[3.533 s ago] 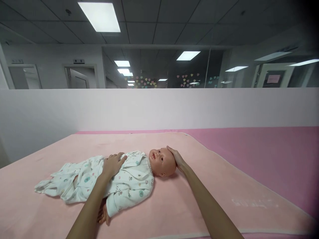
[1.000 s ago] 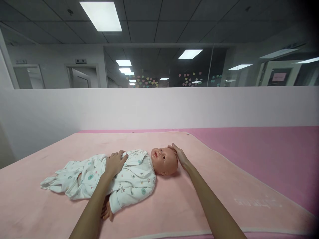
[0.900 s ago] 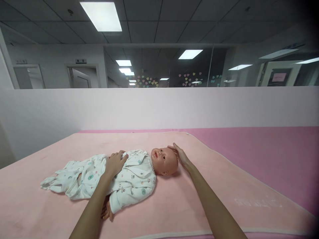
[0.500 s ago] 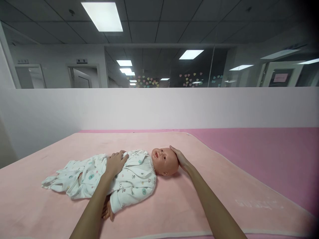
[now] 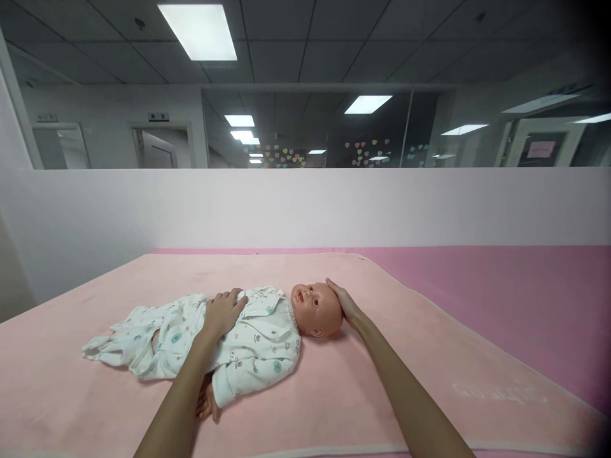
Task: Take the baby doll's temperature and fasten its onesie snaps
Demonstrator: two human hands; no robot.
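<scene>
A baby doll in a white printed sleepsuit lies on its back on a light pink blanket, head to the right and legs to the left. My left hand rests flat on the doll's chest with the fingers stretched out. My right hand cups the top of the doll's bare head, fingers curved against it. One small doll hand sticks out of the near sleeve beside my left forearm.
The blanket covers a darker pink mattress that stretches to the right. A white partition wall runs along the far side. Above it are glass panes with heart stickers, doors and ceiling lights.
My right hand's fingers were raised a little off the doll's head a second ago and now lie against it. The left hand and the doll have stayed put.
</scene>
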